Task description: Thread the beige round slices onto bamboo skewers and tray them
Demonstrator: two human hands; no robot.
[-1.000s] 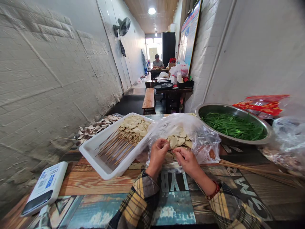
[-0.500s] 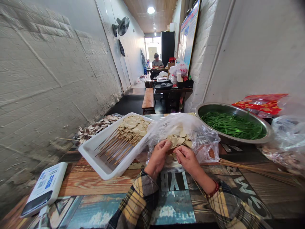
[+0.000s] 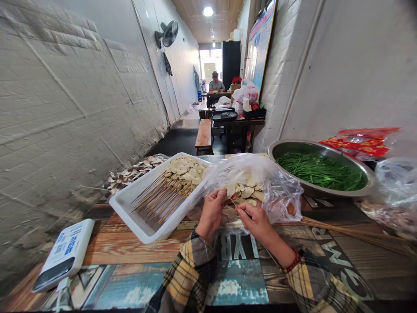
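My left hand (image 3: pixel 210 215) pinches a pale, thin food slice (image 3: pixel 231 190) between thumb and fingers. A bamboo skewer (image 3: pixel 233 203) is in the closed fingers of my right hand (image 3: pixel 256 222), its upper end at the slice. Whether the tip has gone through, I cannot tell. Both hands are over an opened clear plastic bag (image 3: pixel 282 198) with loose pale slices (image 3: pixel 250 192) inside. Left of the bag, a white tray (image 3: pixel 138 226) holds several skewers (image 3: pixel 161 198) threaded with similar slices, their bare sticks towards me.
A metal basin (image 3: pixel 369 182) of green leafy stalks (image 3: pixel 312 171) stands right of the bag. Bare skewers (image 3: pixel 329 227) lie below it. Dark-edged slices (image 3: pixel 137 171) are piled behind the tray. A white device (image 3: pixel 65 254) sits front left. A person (image 3: pixel 216 83) sits far back.
My right hand has moved slightly down and away from my left, so more of the skewer shows between them. The view has shifted slightly.
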